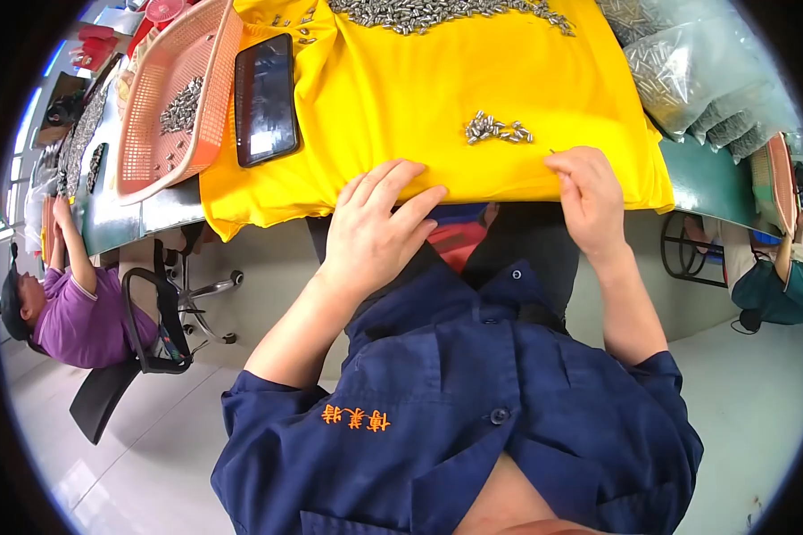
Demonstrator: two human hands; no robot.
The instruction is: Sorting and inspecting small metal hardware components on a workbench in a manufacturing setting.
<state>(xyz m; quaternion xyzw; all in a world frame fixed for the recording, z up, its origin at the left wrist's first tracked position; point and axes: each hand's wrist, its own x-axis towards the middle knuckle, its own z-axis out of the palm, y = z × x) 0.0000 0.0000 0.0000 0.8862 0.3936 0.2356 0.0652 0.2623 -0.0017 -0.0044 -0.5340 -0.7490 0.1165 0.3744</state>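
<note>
My left hand rests at the near edge of a yellow cloth, its fingers spread and nothing in them. To the right, my right hand is closed in a pinch at the same edge. A tiny dark tip shows at its fingertips, too small to name. Just beyond that hand lies a small cluster of short silvery metal pins. A much larger heap of similar metal pieces spreads along the far side of the cloth, with a few loose ones at its left.
A black phone lies on the cloth's left side, beside a pink plastic basket holding metal pieces. Clear plastic bags of metal parts stand at right on the green table. Other people sit at far left and far right.
</note>
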